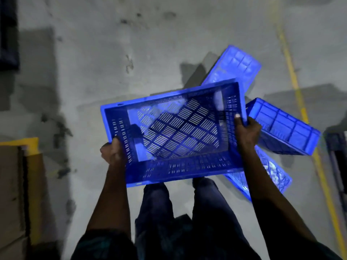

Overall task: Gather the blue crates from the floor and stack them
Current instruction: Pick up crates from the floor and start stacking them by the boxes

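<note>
The held crate (pixel 174 132) is moulded blue plastic, smooth and faintly glossy along its rim, its walls and base pierced with slots in a lattice pattern. The crate lying on its side (pixel 285 128) is the same blue plastic, its outer wall ribbed into panels with a soft sheen; the crate behind (pixel 232 66) catches the light brightly (detail there is blurred). The floor (pixel 112 53) looks like bare concrete, matt, rough and stained with dark patches. A painted yellow line (pixel 298 94) on it is worn and patchy. The trousers (pixel 187 222) are dark matt cloth. The cardboard (pixel 11 184) is brown and dull.
</note>
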Demonstrator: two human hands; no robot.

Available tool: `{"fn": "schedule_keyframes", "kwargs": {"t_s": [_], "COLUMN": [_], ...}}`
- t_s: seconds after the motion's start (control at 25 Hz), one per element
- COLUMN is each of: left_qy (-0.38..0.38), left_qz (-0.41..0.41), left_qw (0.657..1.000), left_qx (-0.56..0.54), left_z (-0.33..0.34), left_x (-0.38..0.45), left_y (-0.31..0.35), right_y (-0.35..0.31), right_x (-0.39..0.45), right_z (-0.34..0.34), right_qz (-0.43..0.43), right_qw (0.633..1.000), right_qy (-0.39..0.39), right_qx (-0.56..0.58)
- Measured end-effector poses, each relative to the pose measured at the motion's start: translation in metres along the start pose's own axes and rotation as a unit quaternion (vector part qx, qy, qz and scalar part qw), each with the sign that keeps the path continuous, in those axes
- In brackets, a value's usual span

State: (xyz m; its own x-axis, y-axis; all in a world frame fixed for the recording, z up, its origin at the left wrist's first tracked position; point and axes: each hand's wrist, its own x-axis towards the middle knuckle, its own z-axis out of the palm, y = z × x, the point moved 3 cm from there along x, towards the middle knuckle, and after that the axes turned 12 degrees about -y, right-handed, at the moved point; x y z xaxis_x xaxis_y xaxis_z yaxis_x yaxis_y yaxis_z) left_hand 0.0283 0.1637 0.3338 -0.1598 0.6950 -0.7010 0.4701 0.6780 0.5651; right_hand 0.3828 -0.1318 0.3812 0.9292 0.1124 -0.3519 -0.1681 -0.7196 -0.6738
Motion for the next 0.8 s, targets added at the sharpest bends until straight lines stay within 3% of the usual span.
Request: {"fn": "schedule_keyframes", "kwargs": {"t_s": [0.2,0.36,0.56,0.8], "left_qy": [0.016,0.05,0.157,0.274], "left_qz": [-0.005,0.02,0.029,-0.013], "left_qw": [0.991,0.967,0.916,0.866], "left_qx": [-0.135,-0.249,-0.369,-0.419], "left_z": [-0.057,-0.105,-0.169,-0.257], "left_x": [-0.033,-0.095,-0.205,-0.244], "left_y": [-0.053,-0.072,-0.136,-0.274], "right_y": [-0.026,-0.069,-0.099,-0.077], "right_x": [-0.033,-0.062,-0.13,-0.238], "right_z": [-0.037,-0.056,-0.062,-0.032], "right_qz": [-0.052,-0.153,-0.265,-0.314], "right_qw": [0.998,0.985,0.952,0.926], "right_qy": [-0.042,-0.083,-0.152,-0.209], "right_qx": [0.0,-0.007,0.002,-0.011]}}
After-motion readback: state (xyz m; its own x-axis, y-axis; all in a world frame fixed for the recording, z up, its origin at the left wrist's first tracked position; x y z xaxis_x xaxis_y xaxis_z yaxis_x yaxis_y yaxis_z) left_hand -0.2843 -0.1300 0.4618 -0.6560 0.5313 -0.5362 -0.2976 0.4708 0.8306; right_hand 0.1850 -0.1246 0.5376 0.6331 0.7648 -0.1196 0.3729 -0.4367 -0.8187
